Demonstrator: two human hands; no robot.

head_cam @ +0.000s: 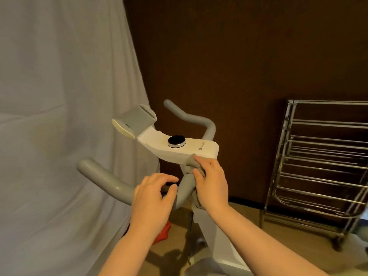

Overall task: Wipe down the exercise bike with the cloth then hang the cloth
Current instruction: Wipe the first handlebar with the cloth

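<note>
The right hand (pixel 212 182) grips the grey cloth (pixel 190 163), bunched against the exercise bike (pixel 179 145) console's underside, at 5 o'clock from the black dial (pixel 176 140). The left hand (pixel 153 198) hovers, fingers loosely curled, holding nothing. The metal rack (pixel 318 168) stands at 3 o'clock.

Dark brown wall (pixel 249 56) behind. White sheet (pixel 59 96) draped at left. Chrome drying rack (pixel 318 166) at right, on tan floor (pixel 249 226). Dim light.

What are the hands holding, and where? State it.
The right hand grips the bunched grey cloth around its middle, against the bike's console. The left hand holds nothing.
</note>
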